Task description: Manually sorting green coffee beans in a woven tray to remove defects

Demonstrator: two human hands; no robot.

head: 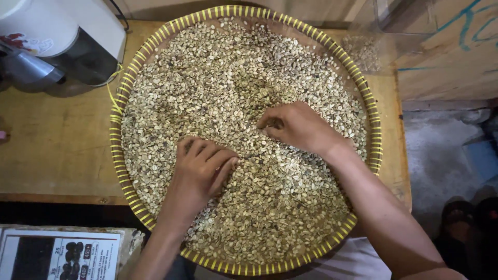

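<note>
Near the middle of the tray, I see the left hand (199, 168) lying on the beans (228, 93) with fingers curled down into them; its grip is half closed, and I cannot tell if it holds any bean. The right hand (295, 127) is just beside it, a little higher, with fingertips pinched together on the beans; what is between them is hidden. Both hands touch the bean layer and are close but apart. The pale green beans cover the round woven tray (118, 129) almost to its yellow-striped rim, so open room remains all around the hands. Being round, the tray has no long axis. It rests on a wooden counter (57, 145), its near rim hanging over the edge. A white machine (62, 36) stands at the far left corner.
</note>
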